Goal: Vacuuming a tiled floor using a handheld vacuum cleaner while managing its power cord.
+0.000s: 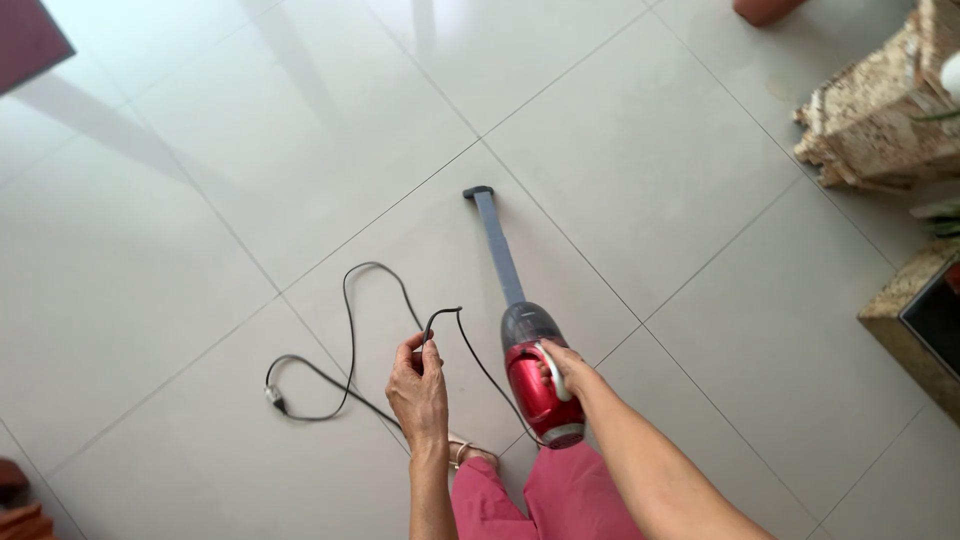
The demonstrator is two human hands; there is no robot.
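Left hand (418, 388) is pinched shut around a loop of the black cord (350, 330), right hand (563, 368) wrapped tight on the handle of the red stick vacuum (537, 380). Cord trails left over the pale tiled floor (200, 200) to its plug (273, 398), vacuum's grey tube reaching ahead

Bright, even daylight, soft glare streaks on the glossy floor tiles (250, 150), sharp focus, faint shadows.

Pale glossy floor tiles (200, 150), rough stone-clad furniture (880, 120) at right, dark red corner (25, 40) top left.
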